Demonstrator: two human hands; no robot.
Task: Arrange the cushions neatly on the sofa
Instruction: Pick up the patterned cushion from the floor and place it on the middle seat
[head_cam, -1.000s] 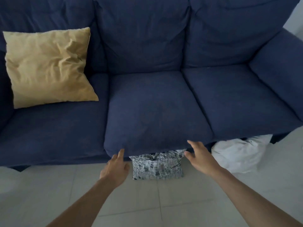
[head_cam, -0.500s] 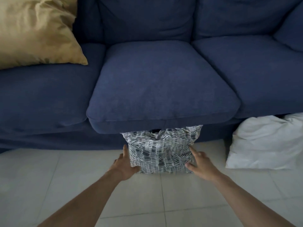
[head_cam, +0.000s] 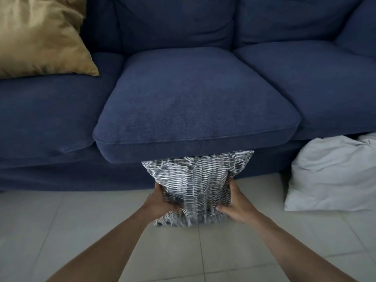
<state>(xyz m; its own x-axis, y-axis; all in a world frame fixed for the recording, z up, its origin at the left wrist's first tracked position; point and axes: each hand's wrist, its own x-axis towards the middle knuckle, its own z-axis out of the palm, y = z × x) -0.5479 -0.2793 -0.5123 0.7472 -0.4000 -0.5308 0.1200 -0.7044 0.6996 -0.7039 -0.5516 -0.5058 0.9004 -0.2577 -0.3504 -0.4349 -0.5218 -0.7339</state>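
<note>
A black-and-white patterned cushion (head_cam: pixel 196 184) stands on the floor against the front of the navy sofa (head_cam: pixel 195 98), its top tucked under the middle seat's edge. My left hand (head_cam: pixel 160 202) grips its left side and my right hand (head_cam: pixel 236 202) grips its right side, squeezing the fabric. A gold cushion (head_cam: pixel 38 35) leans on the sofa's left seat against the backrest. A white cushion (head_cam: pixel 333 176) lies on the floor at the right, partly under the sofa.
Pale floor tiles (head_cam: pixel 61 231) stretch in front of the sofa. The sofa's right armrest (head_cam: pixel 360 27) shows at the upper right corner.
Both hands have closed onto the sides of the patterned cushion, which they were only touching before. The view has come lower and closer to the sofa.
</note>
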